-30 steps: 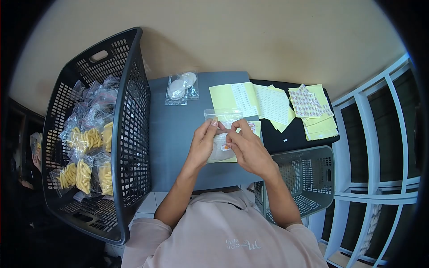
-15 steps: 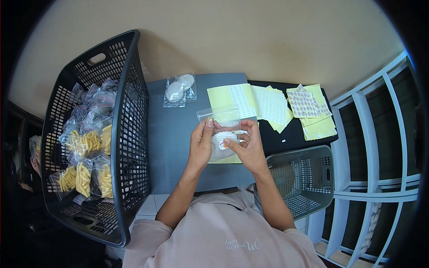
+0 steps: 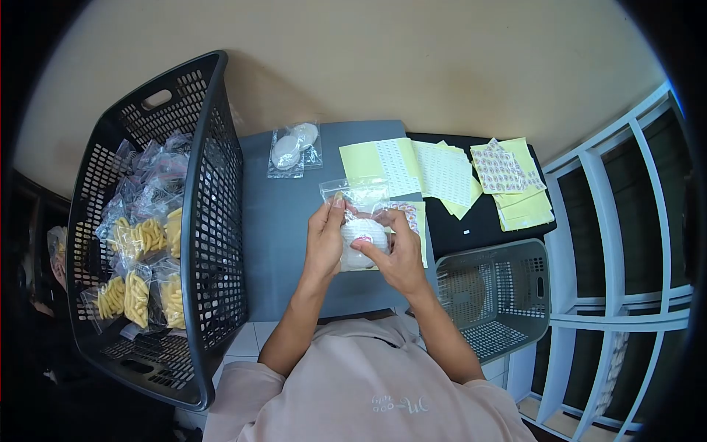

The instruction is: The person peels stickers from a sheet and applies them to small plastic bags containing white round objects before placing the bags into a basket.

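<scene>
Between my hands is a clear zip bag [image 3: 356, 193] with white round, flat pieces inside, held upright above the grey table. My left hand [image 3: 325, 234] pinches its left edge near the top. With its fingers behind the bag, my right hand [image 3: 398, 253] grips the right side, and its thumb presses on a small round sticker on the front. The thumb covers most of that sticker. Partly hidden behind the bag and my right hand lies a sticker sheet [image 3: 418, 221] with a pale yellow border.
A big dark basket [image 3: 214, 221] at left holds bags of yellow finger-shaped pieces [image 3: 138, 295]. Two similar white-filled bags [image 3: 287, 151] lie at the table's back. Sticker sheets [image 3: 445, 171] spread to the right, above a grey-green basket [image 3: 492, 295]. White shelving [image 3: 598, 221] stands far right.
My hands and the bag have shifted slightly left. My right thumb has moved onto the sticker, which showed more fully before. More of the sheet behind is visible.
</scene>
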Available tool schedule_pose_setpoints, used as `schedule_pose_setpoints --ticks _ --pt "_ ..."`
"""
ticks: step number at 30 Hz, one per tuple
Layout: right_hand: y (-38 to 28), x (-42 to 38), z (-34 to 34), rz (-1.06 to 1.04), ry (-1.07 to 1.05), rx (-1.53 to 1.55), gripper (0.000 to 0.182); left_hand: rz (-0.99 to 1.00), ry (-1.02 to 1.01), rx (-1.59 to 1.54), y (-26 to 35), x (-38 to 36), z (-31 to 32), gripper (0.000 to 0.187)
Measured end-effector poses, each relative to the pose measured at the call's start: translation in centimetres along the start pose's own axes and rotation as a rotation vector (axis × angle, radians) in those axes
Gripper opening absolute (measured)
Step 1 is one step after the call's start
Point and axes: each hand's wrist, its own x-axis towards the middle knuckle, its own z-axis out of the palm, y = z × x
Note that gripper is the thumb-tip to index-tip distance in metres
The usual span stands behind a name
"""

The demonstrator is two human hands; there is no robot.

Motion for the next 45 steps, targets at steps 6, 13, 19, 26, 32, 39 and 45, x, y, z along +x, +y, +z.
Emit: schedule_pose_setpoints --ticks 6,13,19,26,32,39,45 --pt "-0.2 -0.2 -0.6 0.038 -0.107 0.046 0.05 -0.134 0.014 -0.066 -0.4 -0.2 0.0 0.024" --pt "0.8 -0.4 -2.2 0.334 -0.213 0.433 0.046 0.003 -0.015 0.006 -0.4 -0.3 0.8 0.026" --pt "2.0 -0.2 -1.7 0.258 -0.184 0.092 0.031 0.212 0.021 0.325 -1.4 -0.5 0.8 0.029" --pt "1.4 -0.9 -2.2 0.282 -0.189 0.262 0.041 0.146 0.002 0.217 -2.3 -0.4 0.3 0.029" --pt "2.0 -1.5 -2.9 0.399 -0.322 0.515 0.053 0.112 -0.063 0.12 -1.9 -0.5 0.4 0.028" --pt "3.2 -2.6 -1.7 0.453 -0.279 0.496 0.039 0.062 -0.109 0.096 -2.5 -0.8 0.1 0.029" --pt "6.0 -4.3 -4.5 0.38 -0.447 0.112 0.022 -0.076 -0.069 0.03 -2.6 -0.1 -3.2 0.025"
